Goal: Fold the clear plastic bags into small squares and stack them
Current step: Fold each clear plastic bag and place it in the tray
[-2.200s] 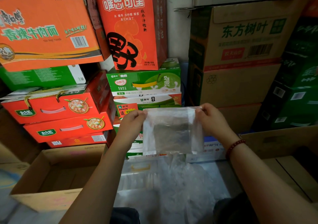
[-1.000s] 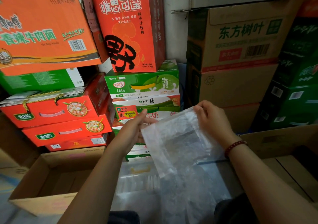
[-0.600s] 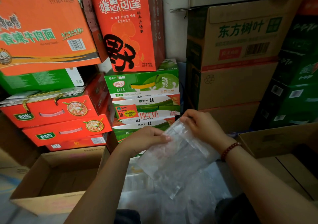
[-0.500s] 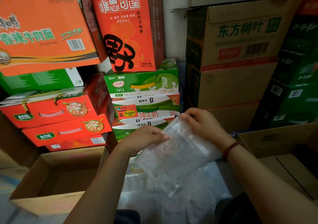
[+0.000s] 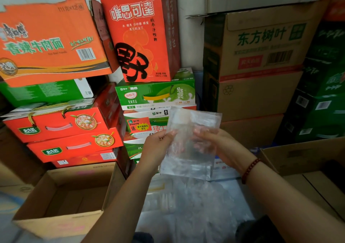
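Note:
A clear plastic bag (image 5: 190, 155), partly folded into a tall upright rectangle, is held in the air at centre frame. My left hand (image 5: 157, 145) pinches its left edge. My right hand (image 5: 216, 145) grips it from the right, fingers showing through the film. Its upper part stands above both hands in front of the green milk cartons. Below, on my lap, lies a loose heap of clear plastic bags (image 5: 196, 205).
An open brown cardboard box (image 5: 61, 201) sits at lower left. Another open carton (image 5: 306, 160) is at the right. Stacked red, orange and green product boxes (image 5: 155, 95) and brown cartons (image 5: 257, 59) form a wall close behind the hands.
The bag was spread wide between both hands, then tilted and folded down. Now it is narrower and upright, and my hands have come close together at its middle.

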Available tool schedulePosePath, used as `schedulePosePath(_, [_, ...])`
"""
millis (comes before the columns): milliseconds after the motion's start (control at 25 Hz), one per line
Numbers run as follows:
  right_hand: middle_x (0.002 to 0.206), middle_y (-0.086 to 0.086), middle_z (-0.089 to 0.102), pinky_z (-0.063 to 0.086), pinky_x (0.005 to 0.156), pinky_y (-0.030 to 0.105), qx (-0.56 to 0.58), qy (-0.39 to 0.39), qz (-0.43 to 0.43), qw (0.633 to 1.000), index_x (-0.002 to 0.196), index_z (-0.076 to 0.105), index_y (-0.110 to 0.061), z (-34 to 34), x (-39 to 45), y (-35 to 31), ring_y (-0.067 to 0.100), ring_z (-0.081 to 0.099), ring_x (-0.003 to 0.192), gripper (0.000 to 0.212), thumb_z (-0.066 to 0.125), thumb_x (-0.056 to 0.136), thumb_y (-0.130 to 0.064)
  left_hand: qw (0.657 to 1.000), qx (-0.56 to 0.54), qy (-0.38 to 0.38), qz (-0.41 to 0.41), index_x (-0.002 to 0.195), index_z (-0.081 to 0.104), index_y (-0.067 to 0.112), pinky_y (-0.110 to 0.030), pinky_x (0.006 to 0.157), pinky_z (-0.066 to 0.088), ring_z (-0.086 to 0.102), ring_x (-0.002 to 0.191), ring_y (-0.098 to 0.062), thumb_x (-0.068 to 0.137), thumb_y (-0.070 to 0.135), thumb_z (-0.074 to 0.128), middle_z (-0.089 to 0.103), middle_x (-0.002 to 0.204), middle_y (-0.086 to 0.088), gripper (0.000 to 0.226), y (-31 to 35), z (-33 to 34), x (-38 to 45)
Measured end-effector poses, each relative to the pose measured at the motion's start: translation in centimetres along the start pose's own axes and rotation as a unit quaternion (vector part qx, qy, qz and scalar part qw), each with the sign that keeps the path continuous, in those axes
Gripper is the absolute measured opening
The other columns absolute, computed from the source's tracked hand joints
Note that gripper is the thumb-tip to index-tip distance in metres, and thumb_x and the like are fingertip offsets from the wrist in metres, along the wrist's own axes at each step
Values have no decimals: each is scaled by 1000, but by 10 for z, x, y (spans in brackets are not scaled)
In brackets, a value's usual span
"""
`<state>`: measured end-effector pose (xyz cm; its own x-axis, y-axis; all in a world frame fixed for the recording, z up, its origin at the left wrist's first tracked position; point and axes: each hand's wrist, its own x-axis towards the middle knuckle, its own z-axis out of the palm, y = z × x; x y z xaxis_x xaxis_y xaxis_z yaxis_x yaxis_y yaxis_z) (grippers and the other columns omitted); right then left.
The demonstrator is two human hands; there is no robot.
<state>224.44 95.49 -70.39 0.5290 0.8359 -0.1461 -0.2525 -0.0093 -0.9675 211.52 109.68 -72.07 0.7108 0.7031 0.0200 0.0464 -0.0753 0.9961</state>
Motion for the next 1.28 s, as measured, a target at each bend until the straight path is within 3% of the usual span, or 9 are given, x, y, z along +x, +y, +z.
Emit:
schedulePosePath(80, [97,7,73,53,78,32,-29,10,1,1000,99,71,-9,5,1,4,22,67,90,54,83,53,-34,999,19,24,21,87,77,31,-52,92,51,68,95,-32,85,38,67,75,94,-4,12,-1,8,-3])
schedulePosePath(200, [87,2,74,50,55,19,-43,8,9,999,100,71,-9,11,-3,5,8,68,67,30,79,72,-18,998,31,42,36,86,75,34,-40,93,51,68,98,-20,89,31,65,74,96,5,11,4,17,-8])
schedulePosePath(280, [80,1,74,48,50,16,-41,28,4,999,89,72,-10,12,-3,7,7,69,62,16,77,75,-13,996,48,55,46,91,71,33,-29,93,49,65,101,-13,90,26,63,72,98,8,11,8,20,-11])
schedulePosePath(400, [80,5,75,53,58,23,-46,61,6,997,78,72,-11,12,-1,7,13,71,69,7,78,74,-12,997,52,36,50,95,74,27,-30,89,51,67,95,-10,91,28,62,73,95,9,12,10,20,-14])
schedulePosePath(600, [83,7,74,57,68,31,-85,62,3,994,83,71,-9,3,0,2,18,71,73,10,77,76,-13,996,46,-77,3,91,72,16,-26,53,51,63,56,-13,95,20,55,69,71,-1,17,20,8,-16])
schedulePosePath(800, [91,12,74,56,82,42,-88,44,-14,995,94,72,-6,-2,2,2,29,71,87,21,78,74,-11,989,-25,-142,-30,104,68,19,-33,68,54,66,76,-23,95,18,52,71,92,-9,18,20,2,-16])
schedulePosePath(960, [79,3,74,56,72,31,-98,45,-36,994,84,71,-11,-2,0,-2,18,71,76,10,76,76,-9,978,-102,-175,-55,112,63,20,-33,66,56,69,77,-18,94,20,49,72,93,-5,23,22,4,-16])
schedulePosePath(1080, [73,0,73,54,63,24,-111,36,-47,992,78,70,-12,-2,-3,-6,12,70,69,6,76,77,-9,979,-96,-171,-53,111,64,19,-31,66,56,68,73,-17,95,16,48,72,90,-4,23,21,4,-14])
schedulePosePath(1280, [76,-6,73,51,58,18,-108,59,-29,992,84,73,-18,-3,-6,-8,6,70,69,13,80,73,-20,973,-150,-167,-57,101,67,10,-29,68,57,70,76,-16,87,11,53,74,89,-6,20,20,4,-13])
